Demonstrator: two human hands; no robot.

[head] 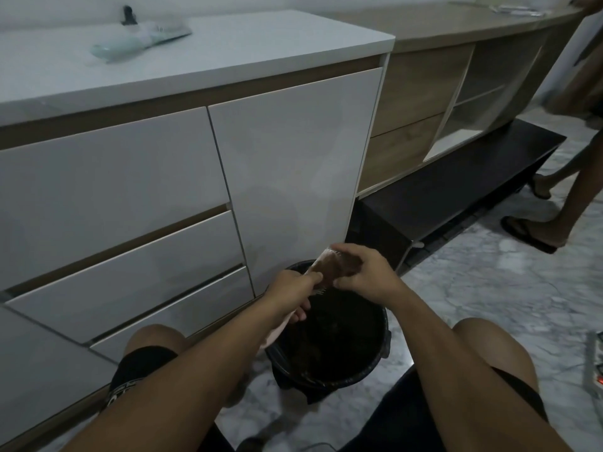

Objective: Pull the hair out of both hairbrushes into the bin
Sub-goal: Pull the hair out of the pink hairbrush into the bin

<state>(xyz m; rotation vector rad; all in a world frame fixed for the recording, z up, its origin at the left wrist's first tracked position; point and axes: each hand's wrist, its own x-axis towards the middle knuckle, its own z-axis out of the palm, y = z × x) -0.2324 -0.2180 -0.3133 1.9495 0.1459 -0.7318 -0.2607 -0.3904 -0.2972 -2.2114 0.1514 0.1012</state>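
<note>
A pale pink hairbrush [326, 261] full of brown hair is held over a black bin [368, 370] lined with a dark bag. My left hand [293, 291] grips its handle from below. My right hand [362, 275] is closed on the clump of brown hair [342, 267] on the bristle face. A second, pale green hairbrush [137, 44] lies flat on the white cabinet top, far left, away from both hands. Dark hair lies inside the bin.
White cabinet drawers and door [287, 164] stand just behind the bin. A low black bench [456, 190] runs to the right under a wooden shelf unit. Another person's legs in sandals [535, 233] stand at the far right on the marble floor. My knees flank the bin.
</note>
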